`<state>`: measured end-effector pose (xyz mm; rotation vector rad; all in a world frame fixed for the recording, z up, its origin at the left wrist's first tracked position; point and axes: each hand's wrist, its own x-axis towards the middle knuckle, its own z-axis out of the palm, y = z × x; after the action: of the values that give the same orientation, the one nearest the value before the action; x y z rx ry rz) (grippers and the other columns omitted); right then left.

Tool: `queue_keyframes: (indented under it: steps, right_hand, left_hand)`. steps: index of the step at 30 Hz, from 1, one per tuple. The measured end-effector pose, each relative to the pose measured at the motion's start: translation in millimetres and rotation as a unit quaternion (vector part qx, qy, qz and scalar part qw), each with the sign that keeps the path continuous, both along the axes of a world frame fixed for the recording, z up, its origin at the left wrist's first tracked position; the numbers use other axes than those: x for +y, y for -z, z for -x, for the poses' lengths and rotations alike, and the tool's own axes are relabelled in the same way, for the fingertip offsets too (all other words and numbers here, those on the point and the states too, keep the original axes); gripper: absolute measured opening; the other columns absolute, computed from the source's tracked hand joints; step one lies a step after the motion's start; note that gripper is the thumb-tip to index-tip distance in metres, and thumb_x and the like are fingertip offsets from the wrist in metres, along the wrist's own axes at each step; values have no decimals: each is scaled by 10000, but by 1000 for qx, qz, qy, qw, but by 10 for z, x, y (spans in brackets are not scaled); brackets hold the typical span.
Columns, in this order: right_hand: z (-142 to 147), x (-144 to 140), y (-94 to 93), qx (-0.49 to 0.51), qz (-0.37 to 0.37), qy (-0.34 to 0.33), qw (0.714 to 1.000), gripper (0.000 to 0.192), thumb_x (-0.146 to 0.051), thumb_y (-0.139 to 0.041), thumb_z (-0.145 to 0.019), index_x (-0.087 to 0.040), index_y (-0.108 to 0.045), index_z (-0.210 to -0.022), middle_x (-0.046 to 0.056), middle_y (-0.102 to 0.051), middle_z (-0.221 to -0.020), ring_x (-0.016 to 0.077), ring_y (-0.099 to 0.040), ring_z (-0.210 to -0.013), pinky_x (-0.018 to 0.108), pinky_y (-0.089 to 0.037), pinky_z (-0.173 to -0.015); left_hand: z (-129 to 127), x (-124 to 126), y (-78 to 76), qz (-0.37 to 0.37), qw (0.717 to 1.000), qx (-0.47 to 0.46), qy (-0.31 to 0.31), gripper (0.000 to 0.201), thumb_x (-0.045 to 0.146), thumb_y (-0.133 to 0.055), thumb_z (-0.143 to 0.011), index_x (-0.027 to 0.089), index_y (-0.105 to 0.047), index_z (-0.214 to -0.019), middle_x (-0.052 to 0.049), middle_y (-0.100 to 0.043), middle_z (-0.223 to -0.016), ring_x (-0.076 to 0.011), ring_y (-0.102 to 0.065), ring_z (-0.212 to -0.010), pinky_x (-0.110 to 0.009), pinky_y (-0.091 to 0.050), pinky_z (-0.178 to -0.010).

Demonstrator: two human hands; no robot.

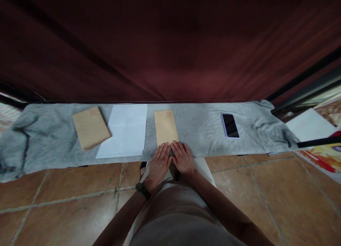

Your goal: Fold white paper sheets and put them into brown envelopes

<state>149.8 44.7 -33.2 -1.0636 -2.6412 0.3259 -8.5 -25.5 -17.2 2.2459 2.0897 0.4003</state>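
Note:
A brown paper envelope (165, 125) with a small reddish printed mark lies flat on the grey cloth, straight ahead of me. Across its near end rest my left hand (160, 162) and my right hand (183, 159), side by side, fingers stretched out flat and thumbs close together. Both palms face down, and neither hand grips anything. The near edge of the envelope is hidden under my fingers. To the left lie white paper sheets (126, 129), and a stack of brown envelopes (90, 128) overlaps their left side.
A grey cloth (199, 125) covers the long narrow surface. On its right lies a smartphone (230, 125) with a dark screen. A dark red curtain (170, 61) hangs behind. White paper (310, 125) and a colourful printed sheet (323, 155) are at far right, beside a dark bar.

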Motion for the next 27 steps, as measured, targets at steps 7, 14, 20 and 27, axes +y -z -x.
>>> queue_keyframes:
  steps: [7, 14, 20, 27]
  right_hand:
    - [-13, 0, 15, 1, 10, 3, 1000, 637, -280, -517, -985, -156, -356, -1589, 79, -377, -1640, 254, -332, -1512, 495, -147, -1280]
    - [-28, -9, 21, 0, 0, 0, 1000, 639, -317, -527, -987, -165, -367, -1587, 95, -386, -1635, 268, -334, -1511, 506, -158, -1274]
    - [-70, -26, 10, 6, -5, 8, 1000, 626, -340, -523, -1005, -157, -369, -1584, 100, -412, -1620, 262, -347, -1505, 499, -177, -1271]
    - [-89, -53, -22, 18, -7, 21, 1000, 601, -377, -495, -1037, -136, -379, -1576, 113, -431, -1607, 264, -383, -1487, 495, -215, -1259]
  left_hand:
    - [-32, 55, -8, 2, 1000, 8, 7, 571, 378, -366, -1048, 94, -421, -1540, -149, -436, -1599, -266, -325, -1531, -488, -279, -1267]
    - [-21, 28, -21, -3, 1000, 25, -12, 577, 400, -387, -1043, 97, -437, -1532, -163, -443, -1591, -270, -344, -1523, -497, -278, -1263]
    - [18, 0, 22, -3, 1000, 24, -20, 600, 425, -383, -1045, 108, -408, -1554, -159, -426, -1601, -274, -343, -1523, -499, -275, -1261]
    - [85, -55, 76, -19, 999, 17, -40, 602, 419, -399, -1043, 89, -409, -1547, -177, -422, -1600, -284, -359, -1515, -502, -281, -1258]
